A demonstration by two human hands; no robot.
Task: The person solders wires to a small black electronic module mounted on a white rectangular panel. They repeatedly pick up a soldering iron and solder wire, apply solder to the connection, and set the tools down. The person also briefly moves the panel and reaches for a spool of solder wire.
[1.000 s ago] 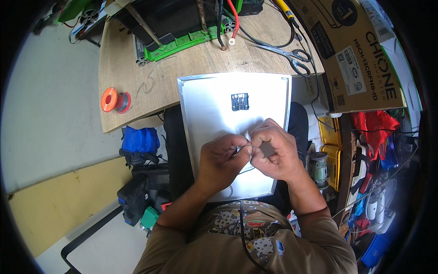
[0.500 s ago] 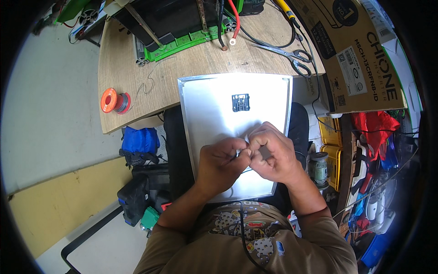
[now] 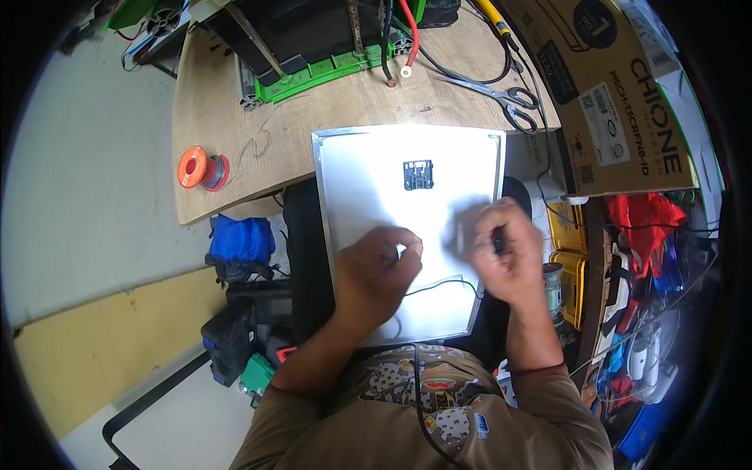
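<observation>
A white, silver-framed panel (image 3: 376,172) lies across my lap, its far edge against the table. A small black open junction box (image 3: 417,175) sits on its far half. My left hand (image 3: 376,270) is over the panel, thumb and forefinger pinched together. A thin dark cable (image 3: 442,282) comes out from under that hand and curves to the right across the panel; the hand seems closed on it. Above the panel's right edge, my right hand (image 3: 509,251) is curled and blurred by motion. Something dark shows between its fingers, too smeared to name.
On the wooden table (image 3: 290,149) are an orange solder spool (image 3: 196,168), scissors (image 3: 505,98) and a black battery in a green frame (image 3: 313,78) with a red cable (image 3: 410,39). A cardboard box (image 3: 603,102) stands right. Shelves of cluttered tools and a jar (image 3: 552,290) flank my right side.
My hands were together over the panel; now they are apart. The right hand has moved right and slightly away, the left has barely moved. More of the thin cable shows between them.
</observation>
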